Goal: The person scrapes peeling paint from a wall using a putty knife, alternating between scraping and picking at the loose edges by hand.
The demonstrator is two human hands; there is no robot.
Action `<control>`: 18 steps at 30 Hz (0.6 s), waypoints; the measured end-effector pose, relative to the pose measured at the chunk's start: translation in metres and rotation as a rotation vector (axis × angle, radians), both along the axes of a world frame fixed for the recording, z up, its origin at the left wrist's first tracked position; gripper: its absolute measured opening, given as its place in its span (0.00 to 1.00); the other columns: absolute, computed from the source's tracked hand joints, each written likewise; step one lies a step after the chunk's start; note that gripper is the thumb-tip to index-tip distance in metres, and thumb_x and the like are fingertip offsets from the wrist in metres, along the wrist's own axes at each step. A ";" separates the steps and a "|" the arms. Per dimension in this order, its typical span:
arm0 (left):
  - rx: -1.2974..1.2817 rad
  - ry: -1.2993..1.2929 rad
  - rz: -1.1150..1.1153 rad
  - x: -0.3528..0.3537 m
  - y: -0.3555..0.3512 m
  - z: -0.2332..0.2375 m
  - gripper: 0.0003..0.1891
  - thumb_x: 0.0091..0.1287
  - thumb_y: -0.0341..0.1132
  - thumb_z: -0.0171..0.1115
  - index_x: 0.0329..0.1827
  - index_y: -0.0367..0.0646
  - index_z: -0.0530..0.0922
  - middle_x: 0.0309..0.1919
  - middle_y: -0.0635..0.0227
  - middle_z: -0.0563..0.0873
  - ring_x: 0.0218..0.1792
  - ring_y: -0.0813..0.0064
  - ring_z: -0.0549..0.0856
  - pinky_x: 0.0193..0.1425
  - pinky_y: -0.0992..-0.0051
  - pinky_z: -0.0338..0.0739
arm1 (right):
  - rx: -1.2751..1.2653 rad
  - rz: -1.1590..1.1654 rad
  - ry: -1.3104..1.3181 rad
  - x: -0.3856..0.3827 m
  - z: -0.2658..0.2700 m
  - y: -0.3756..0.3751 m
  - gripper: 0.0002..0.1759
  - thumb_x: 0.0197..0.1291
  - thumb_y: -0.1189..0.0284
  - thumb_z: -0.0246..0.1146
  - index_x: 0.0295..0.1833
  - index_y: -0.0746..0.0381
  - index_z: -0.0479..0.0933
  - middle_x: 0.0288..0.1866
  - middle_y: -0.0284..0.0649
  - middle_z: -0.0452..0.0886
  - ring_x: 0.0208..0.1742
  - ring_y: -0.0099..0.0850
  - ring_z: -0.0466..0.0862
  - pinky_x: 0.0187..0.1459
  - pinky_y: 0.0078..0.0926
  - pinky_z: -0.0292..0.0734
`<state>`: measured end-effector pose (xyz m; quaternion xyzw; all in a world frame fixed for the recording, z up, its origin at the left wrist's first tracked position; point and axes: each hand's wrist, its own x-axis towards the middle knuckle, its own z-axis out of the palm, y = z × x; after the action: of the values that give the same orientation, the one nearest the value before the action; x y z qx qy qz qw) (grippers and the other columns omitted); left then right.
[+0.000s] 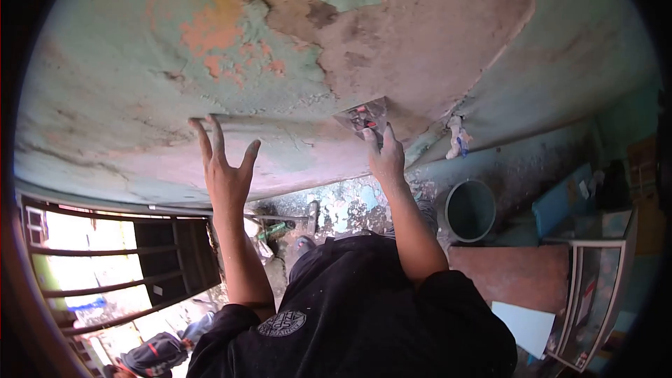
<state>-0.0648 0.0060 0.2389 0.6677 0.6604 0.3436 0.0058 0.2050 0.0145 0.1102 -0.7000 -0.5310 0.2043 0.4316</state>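
Observation:
A wall with peeling green paint (259,91) fills the upper part of the view, with bare brownish plaster and orange stains showing through. My left hand (227,168) is open, its fingers spread and their tips at the wall surface. Dust whitens both hands. In my right hand (386,155) is a scraper with a flat, wide blade (379,110), held against the wall near the torn edge of the paint. Reddish marks show on the blade. Its handle is mostly hidden by my fingers.
A grey bucket (470,211) stands on the floor to the right, near a brown board (514,269) and a glass-fronted cabinet (595,301). A whitish cloth-like bundle (457,138) hangs at the wall. A barred window (105,252) is at left; another person (155,355) is below it.

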 end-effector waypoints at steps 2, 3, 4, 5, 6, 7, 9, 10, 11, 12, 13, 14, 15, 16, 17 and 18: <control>0.014 0.003 -0.008 -0.001 0.003 0.000 0.45 0.58 0.42 0.70 0.76 0.47 0.55 0.76 0.46 0.46 0.74 0.48 0.53 0.72 0.59 0.59 | 0.059 0.013 0.042 -0.004 -0.011 0.003 0.30 0.65 0.48 0.54 0.55 0.67 0.71 0.35 0.61 0.80 0.39 0.60 0.80 0.38 0.51 0.74; 0.024 0.032 -0.009 -0.003 0.003 -0.002 0.45 0.57 0.42 0.71 0.76 0.46 0.55 0.75 0.46 0.47 0.73 0.46 0.54 0.71 0.59 0.61 | 0.054 0.029 0.100 -0.005 -0.020 -0.001 0.29 0.65 0.50 0.56 0.53 0.68 0.71 0.33 0.58 0.81 0.37 0.57 0.82 0.37 0.48 0.75; 0.034 0.061 -0.004 -0.006 0.003 -0.004 0.46 0.55 0.42 0.72 0.76 0.46 0.55 0.75 0.45 0.47 0.73 0.45 0.56 0.70 0.59 0.62 | 0.057 0.021 0.101 -0.010 -0.027 -0.008 0.29 0.65 0.50 0.56 0.53 0.68 0.71 0.33 0.58 0.81 0.37 0.57 0.82 0.37 0.48 0.75; 0.031 0.074 -0.014 -0.009 0.004 -0.005 0.46 0.56 0.42 0.72 0.76 0.47 0.55 0.75 0.45 0.47 0.72 0.44 0.56 0.70 0.59 0.63 | 0.137 -0.006 0.196 -0.016 -0.034 -0.017 0.28 0.65 0.52 0.57 0.52 0.68 0.71 0.33 0.54 0.82 0.34 0.52 0.83 0.36 0.45 0.75; 0.030 0.076 -0.012 -0.010 0.005 -0.003 0.46 0.56 0.42 0.72 0.76 0.47 0.55 0.75 0.45 0.47 0.72 0.44 0.56 0.70 0.59 0.63 | 0.215 -0.028 0.291 -0.023 -0.037 -0.022 0.26 0.66 0.53 0.58 0.50 0.69 0.70 0.32 0.51 0.82 0.31 0.48 0.83 0.35 0.43 0.75; 0.006 0.056 -0.034 -0.011 0.003 -0.001 0.45 0.57 0.43 0.70 0.76 0.48 0.54 0.75 0.46 0.46 0.73 0.46 0.54 0.70 0.59 0.61 | 0.256 -0.001 0.381 -0.028 -0.040 -0.027 0.20 0.67 0.58 0.58 0.50 0.66 0.70 0.29 0.40 0.79 0.25 0.33 0.79 0.29 0.33 0.75; -0.031 0.039 -0.065 -0.013 0.000 0.002 0.45 0.59 0.43 0.69 0.76 0.48 0.53 0.76 0.46 0.46 0.74 0.47 0.52 0.71 0.58 0.61 | -0.018 0.055 0.669 -0.029 -0.026 -0.044 0.18 0.68 0.59 0.57 0.49 0.64 0.69 0.28 0.37 0.77 0.24 0.28 0.77 0.27 0.29 0.73; -0.036 0.041 -0.071 -0.015 0.000 0.002 0.45 0.59 0.43 0.69 0.76 0.48 0.53 0.76 0.46 0.46 0.74 0.47 0.52 0.71 0.58 0.61 | -0.278 0.111 0.942 -0.029 -0.017 -0.048 0.15 0.69 0.61 0.56 0.49 0.63 0.69 0.27 0.34 0.74 0.23 0.23 0.74 0.25 0.25 0.72; -0.033 0.051 -0.073 -0.016 0.000 0.001 0.45 0.59 0.43 0.69 0.77 0.49 0.53 0.76 0.46 0.46 0.74 0.47 0.53 0.71 0.59 0.61 | -0.298 0.126 1.074 -0.034 -0.019 -0.053 0.12 0.70 0.64 0.55 0.50 0.61 0.68 0.24 0.30 0.70 0.22 0.19 0.72 0.23 0.20 0.70; -0.026 0.058 -0.075 -0.017 0.001 0.000 0.45 0.59 0.43 0.69 0.77 0.49 0.52 0.75 0.46 0.46 0.74 0.47 0.53 0.70 0.59 0.62 | -0.296 0.117 1.075 -0.036 -0.016 -0.059 0.12 0.70 0.64 0.55 0.50 0.61 0.68 0.24 0.30 0.70 0.22 0.19 0.72 0.23 0.20 0.70; -0.030 0.058 -0.084 -0.016 0.001 0.001 0.45 0.59 0.43 0.69 0.77 0.49 0.52 0.75 0.46 0.46 0.74 0.47 0.53 0.70 0.59 0.62 | -0.314 0.193 1.074 -0.038 -0.011 -0.068 0.12 0.70 0.64 0.55 0.50 0.60 0.68 0.24 0.30 0.70 0.22 0.19 0.72 0.22 0.20 0.70; -0.048 0.047 -0.073 -0.016 0.000 0.003 0.45 0.59 0.44 0.69 0.77 0.50 0.52 0.75 0.46 0.46 0.74 0.47 0.53 0.70 0.59 0.63 | -0.333 0.270 1.073 -0.040 -0.009 -0.075 0.12 0.70 0.65 0.55 0.50 0.60 0.68 0.25 0.31 0.71 0.21 0.20 0.72 0.22 0.20 0.70; -0.068 0.038 -0.064 -0.015 0.000 0.004 0.45 0.59 0.44 0.69 0.77 0.51 0.52 0.75 0.46 0.45 0.74 0.47 0.53 0.69 0.59 0.64 | -0.355 0.292 1.079 -0.043 -0.013 -0.080 0.11 0.70 0.67 0.54 0.52 0.60 0.67 0.26 0.31 0.70 0.22 0.18 0.72 0.22 0.19 0.70; -0.077 0.040 -0.075 -0.015 0.000 0.004 0.45 0.59 0.44 0.69 0.77 0.51 0.52 0.75 0.46 0.45 0.74 0.47 0.53 0.69 0.59 0.64 | -0.357 0.278 1.085 -0.047 -0.020 -0.083 0.11 0.70 0.67 0.54 0.52 0.60 0.67 0.26 0.31 0.70 0.22 0.18 0.72 0.22 0.19 0.70; -0.075 0.036 -0.069 -0.015 0.001 0.003 0.45 0.59 0.44 0.69 0.77 0.51 0.52 0.75 0.45 0.45 0.73 0.47 0.54 0.68 0.58 0.66 | -0.374 0.271 0.983 -0.054 -0.032 -0.083 0.12 0.70 0.66 0.54 0.52 0.61 0.67 0.27 0.32 0.71 0.23 0.20 0.72 0.24 0.23 0.72; -0.075 0.033 -0.061 -0.016 0.001 0.003 0.45 0.59 0.44 0.69 0.77 0.52 0.52 0.75 0.45 0.45 0.73 0.46 0.55 0.67 0.58 0.67 | -0.392 0.264 0.882 -0.061 -0.046 -0.082 0.13 0.69 0.65 0.54 0.52 0.62 0.68 0.27 0.33 0.72 0.24 0.21 0.73 0.26 0.26 0.74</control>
<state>-0.0806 0.0071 0.2417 0.6924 0.6522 0.3073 0.0303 0.1443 -0.0673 0.0638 -0.5417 -0.3338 0.6297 0.4456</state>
